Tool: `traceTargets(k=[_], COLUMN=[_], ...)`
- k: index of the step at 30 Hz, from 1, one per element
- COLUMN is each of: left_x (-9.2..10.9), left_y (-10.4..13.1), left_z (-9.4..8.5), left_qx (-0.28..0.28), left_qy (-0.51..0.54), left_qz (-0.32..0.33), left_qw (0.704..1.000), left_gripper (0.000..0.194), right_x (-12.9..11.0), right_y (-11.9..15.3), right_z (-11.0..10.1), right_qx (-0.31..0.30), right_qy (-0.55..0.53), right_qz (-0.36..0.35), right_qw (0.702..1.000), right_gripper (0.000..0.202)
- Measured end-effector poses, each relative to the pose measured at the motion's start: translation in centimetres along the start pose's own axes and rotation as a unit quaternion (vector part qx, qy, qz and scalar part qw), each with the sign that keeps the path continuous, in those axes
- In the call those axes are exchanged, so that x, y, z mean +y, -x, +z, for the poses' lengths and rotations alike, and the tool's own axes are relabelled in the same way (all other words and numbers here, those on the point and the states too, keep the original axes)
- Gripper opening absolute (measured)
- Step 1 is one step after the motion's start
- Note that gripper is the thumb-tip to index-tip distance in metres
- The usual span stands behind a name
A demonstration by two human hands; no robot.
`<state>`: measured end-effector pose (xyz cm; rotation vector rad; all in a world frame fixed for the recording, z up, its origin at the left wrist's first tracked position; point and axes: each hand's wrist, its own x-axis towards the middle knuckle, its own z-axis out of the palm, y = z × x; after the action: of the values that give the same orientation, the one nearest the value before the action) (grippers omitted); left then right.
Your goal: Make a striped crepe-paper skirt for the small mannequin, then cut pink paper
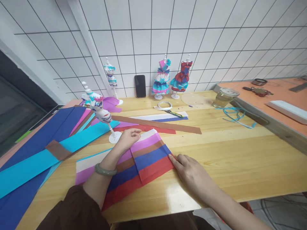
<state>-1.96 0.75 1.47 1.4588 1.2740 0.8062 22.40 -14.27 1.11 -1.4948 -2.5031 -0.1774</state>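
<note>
A crepe paper sheet [151,158] with stripes of white, purple, brown, blue and red lies in front of me, its right part folded over on itself. My left hand [129,138] rests at the sheet's upper edge, fingers loosely curved with nothing visible between them. At the right edge, my right hand [188,167] has its index fingertip against the fold; the other fingers are curled and the thumb is hidden. Just beyond my left hand stands a small white dress form [98,107] wrapped in patterned paper, on a round base.
Blue and turquoise crepe paper strips [81,140] spread over the left side. Behind lie a brown strip [165,124], a cutter knife [174,113] and a tape roll [165,104]. Dressed forms [161,80] and a phone [140,86] stand by the wall. A lidded cup [224,98] is at right.
</note>
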Motion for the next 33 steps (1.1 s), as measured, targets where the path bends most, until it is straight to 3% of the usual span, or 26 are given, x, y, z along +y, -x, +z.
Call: traceTargets(k=[4,11,23,30,33], left_x=[0.1,0.0,0.1,-0.1,0.3], left_y=[0.0,-0.1,-0.2,-0.1,0.3], left_z=[0.1,0.1,0.1,0.2,-0.1], left_qx=[0.002,0.002,0.001,-0.002,0.001], left_qy=[0.000,-0.004,-0.011,-0.041,-0.061], left_qz=[0.003,0.006,0.012,0.031,0.049], left_qw=[1.000,1.000,1.000,0.999,0.997], left_gripper=[0.035,0.035,0.035,0.034,0.033], right_x=[0.0,0.1,0.3,1.7,2.4], right_y=[0.0,-0.3,0.0,-0.3,-0.5], right_z=[-0.3,-1.4,-1.5,-1.5,-1.1], right_qx=[-0.005,-0.064,-0.059,-0.018,-0.033], right_qy=[0.004,0.006,-0.012,-0.020,-0.038], right_qz=[-0.009,-0.002,-0.012,-0.112,-0.149], right_qw=[1.000,0.998,0.998,0.993,0.988], right_gripper=[0.039,0.036,0.039,0.044,0.053])
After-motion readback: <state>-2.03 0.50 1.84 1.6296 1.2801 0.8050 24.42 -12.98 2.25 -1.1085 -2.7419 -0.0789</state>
